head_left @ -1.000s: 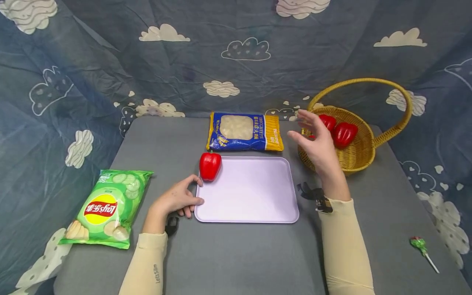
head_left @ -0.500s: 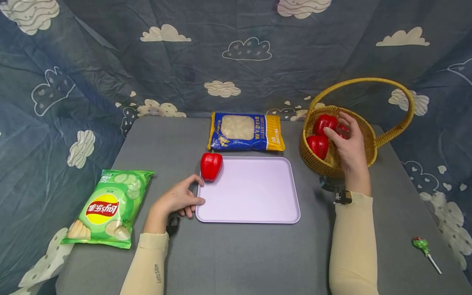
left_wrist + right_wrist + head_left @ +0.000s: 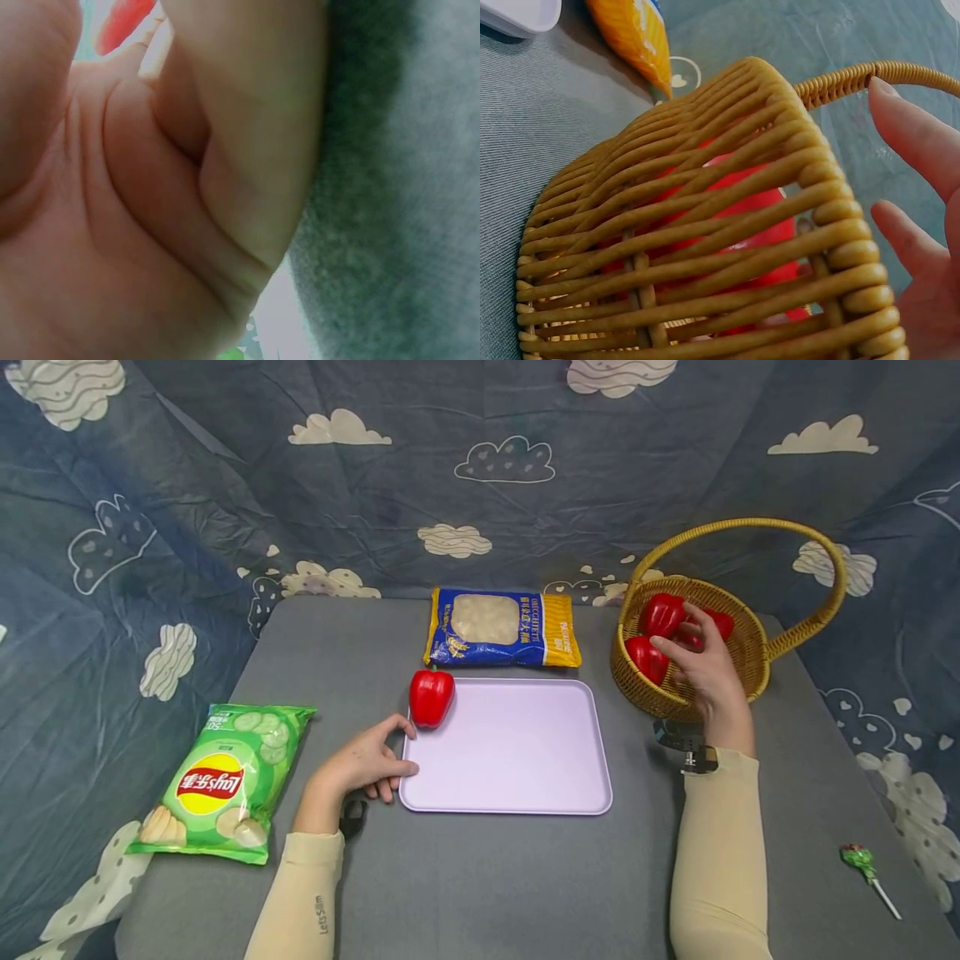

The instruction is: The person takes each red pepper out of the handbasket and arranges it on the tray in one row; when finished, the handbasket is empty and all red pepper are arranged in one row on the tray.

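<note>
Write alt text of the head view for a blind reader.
A right hand reaches into a wicker basket of red peppers, while the left hand touches the left edge of a lilac tray, another pepper at its far left corner. Beyond the tray lies a pasta bag; a green chip bag lies left, a lollipop right.

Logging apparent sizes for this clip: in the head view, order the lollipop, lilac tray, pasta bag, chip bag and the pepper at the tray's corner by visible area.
1. Lilac tray
2. Chip bag
3. Pasta bag
4. Corner pepper
5. Lollipop
</note>
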### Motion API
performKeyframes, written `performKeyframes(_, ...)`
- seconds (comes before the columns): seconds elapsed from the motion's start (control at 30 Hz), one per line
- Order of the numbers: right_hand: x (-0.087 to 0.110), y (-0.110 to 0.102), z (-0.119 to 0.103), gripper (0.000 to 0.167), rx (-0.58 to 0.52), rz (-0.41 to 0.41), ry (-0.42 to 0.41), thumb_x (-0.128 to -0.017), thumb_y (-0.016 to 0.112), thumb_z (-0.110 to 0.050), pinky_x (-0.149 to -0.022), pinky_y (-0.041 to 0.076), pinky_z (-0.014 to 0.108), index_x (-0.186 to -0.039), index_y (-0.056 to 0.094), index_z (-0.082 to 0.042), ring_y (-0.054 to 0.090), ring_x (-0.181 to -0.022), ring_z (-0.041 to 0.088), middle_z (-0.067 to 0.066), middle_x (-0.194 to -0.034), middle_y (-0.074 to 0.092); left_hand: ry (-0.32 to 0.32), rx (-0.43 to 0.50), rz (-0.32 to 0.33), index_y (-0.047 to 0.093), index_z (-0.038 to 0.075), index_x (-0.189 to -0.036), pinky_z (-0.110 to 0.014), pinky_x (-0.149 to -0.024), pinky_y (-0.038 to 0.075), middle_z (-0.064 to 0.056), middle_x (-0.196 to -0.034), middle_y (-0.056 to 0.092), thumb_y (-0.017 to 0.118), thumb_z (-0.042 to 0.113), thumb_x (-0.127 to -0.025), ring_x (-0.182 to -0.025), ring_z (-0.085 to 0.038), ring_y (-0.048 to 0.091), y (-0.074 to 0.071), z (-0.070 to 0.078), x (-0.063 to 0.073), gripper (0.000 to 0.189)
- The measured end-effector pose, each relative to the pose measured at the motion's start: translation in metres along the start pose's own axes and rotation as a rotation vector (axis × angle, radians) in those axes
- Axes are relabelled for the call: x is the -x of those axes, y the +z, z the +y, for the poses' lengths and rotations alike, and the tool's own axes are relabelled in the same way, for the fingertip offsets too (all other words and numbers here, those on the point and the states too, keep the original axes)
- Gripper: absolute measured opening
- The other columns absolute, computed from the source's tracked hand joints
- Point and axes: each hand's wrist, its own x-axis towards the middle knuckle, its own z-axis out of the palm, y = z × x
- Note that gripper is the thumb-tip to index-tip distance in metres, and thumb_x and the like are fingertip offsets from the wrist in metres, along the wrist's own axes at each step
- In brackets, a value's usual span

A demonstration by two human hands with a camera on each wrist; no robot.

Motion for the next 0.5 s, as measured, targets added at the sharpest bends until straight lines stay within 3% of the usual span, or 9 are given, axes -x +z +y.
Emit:
performKeyframes(0.13, -0.0003, -0.0009, -0.0005, 0.101, -0.007, -0.067, 0.044, -0.094, 0.077, -0.048, -0.103, 0.056, 0.042, -0.169, 0.009, -0.044, 0.021, -0.158, 0.039, 0.011, -0.180, 0.009, -0.007, -0.007, 0.007, 0.051, 0.026, -0.132, -0.027, -0.046, 0.048, -0.008, -0.067, 0.067, 0.082, 0.023, -0.093, -0.047, -0.019, 0.066, 0.0002, 0.0006, 0.0003, 0.050)
performKeyframes(0.3, -0.0020, -0.0011, -0.0006, 0.100, -0.022, -0.131, 0.065, -0.097, 0.075, -0.045, -0.116, 0.046, 0.059, -0.170, 0.007, -0.041, 0.015, -0.160, 0.041, 0.012, -0.180, 0.006, -0.018, -0.016, 0.016, 0.051, 0.027, -0.131, -0.027, -0.046, 0.048, -0.008, -0.067, 0.068, 0.082, 0.024, -0.093, -0.048, -0.019, 0.066, 0.0009, 0.0017, 0.0006, 0.050)
performKeyframes(0.5, -0.0060, -0.0016, 0.0030, 0.098, 0.004, -0.168, 0.062, -0.098, 0.075, -0.042, -0.107, 0.054, 0.049, -0.170, 0.008, -0.041, 0.020, -0.157, 0.040, 0.013, -0.179, 0.008, -0.022, -0.023, 0.020, 0.051, 0.027, -0.131, -0.026, -0.046, 0.048, -0.008, -0.068, 0.068, 0.082, 0.023, -0.093, -0.048, -0.019, 0.066, 0.0016, 0.0023, 0.0007, 0.049)
